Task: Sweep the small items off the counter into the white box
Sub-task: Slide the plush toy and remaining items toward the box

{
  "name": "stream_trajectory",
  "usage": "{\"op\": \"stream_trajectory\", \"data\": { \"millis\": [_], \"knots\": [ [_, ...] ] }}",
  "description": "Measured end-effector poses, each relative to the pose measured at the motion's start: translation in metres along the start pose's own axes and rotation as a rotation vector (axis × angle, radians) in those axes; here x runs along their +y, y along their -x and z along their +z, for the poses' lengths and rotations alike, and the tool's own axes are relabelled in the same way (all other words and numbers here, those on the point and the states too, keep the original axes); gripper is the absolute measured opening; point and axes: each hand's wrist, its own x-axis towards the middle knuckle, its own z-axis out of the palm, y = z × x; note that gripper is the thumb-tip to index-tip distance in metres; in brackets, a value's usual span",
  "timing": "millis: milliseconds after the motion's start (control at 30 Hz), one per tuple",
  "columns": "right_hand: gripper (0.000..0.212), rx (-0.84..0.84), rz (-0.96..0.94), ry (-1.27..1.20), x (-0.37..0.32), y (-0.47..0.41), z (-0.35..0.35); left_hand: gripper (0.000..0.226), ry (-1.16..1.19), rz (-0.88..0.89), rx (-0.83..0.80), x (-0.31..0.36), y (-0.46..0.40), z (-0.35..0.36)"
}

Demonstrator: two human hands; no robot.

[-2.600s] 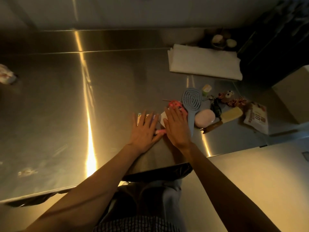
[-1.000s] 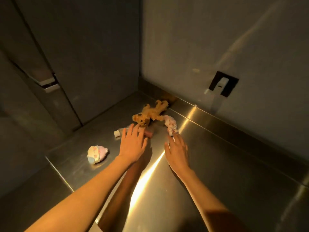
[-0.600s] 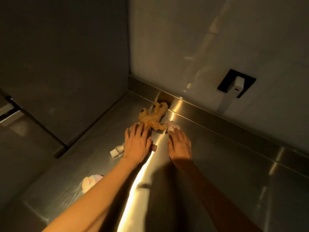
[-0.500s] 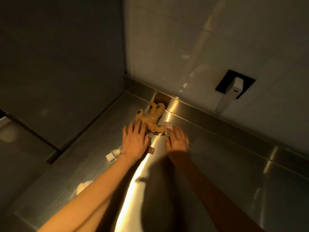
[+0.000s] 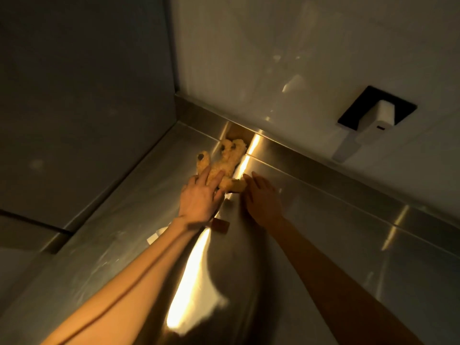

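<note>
Here's the steel counter (image 5: pixel 323 245), and we're right up in its back left corner, where the raised back lip (image 5: pixel 311 158) meets a dark side panel (image 5: pixel 87 95). On the pale wall above the lip sits a black plate with a white fitting (image 5: pixel 373 115) on it, well clear of the action. A hard streak of warm light runs down the middle of the surface between the two arms.

The tan plush toy (image 5: pixel 225 163) lies along the back edge, its far end touching the lip (nowhere further for it to go that way). A small brown block (image 5: pixel 220 225) lies on the surface just beside the left wrist, and a white scrap (image 5: pixel 154 236) pokes out from under the left forearm, too hidden to name.

Left hand (image 5: pixel 199 197): flat, fingers straight and a little spread, fingertips (image 5: pixel 205 174) resting on the toy's near end. Right hand (image 5: pixel 261 200): also flat, fingers straight and together, fingertips just beside the toy's lower limb; whether they touch it I can't tell. Neither hand grips anything.
</note>
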Motion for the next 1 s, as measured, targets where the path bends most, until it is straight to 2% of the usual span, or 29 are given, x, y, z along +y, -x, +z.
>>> {"op": "stream_trajectory", "data": {
  "millis": [167,333,467,700,1000],
  "knots": [
    [0.058,-0.023,0.003,-0.016,0.005,0.017,0.004,0.051,0.019,-0.001,-0.019,0.006,0.013,0.005],
    [0.050,0.041,0.048,0.008,0.010,0.047,-0.004,0.051,0.022,0.029,-0.026,0.017,0.027,0.010],
    [0.056,0.025,0.107,0.045,0.016,0.078,-0.010,0.051,0.051,0.030,-0.014,0.027,0.043,0.013],
    [0.047,0.080,0.188,0.043,0.026,0.131,-0.010,0.052,0.071,0.060,0.070,0.034,0.078,0.023],
    [0.053,0.095,0.234,0.052,0.018,0.165,-0.015,0.052,0.027,0.091,0.092,0.029,0.103,0.020]
  ]
}}
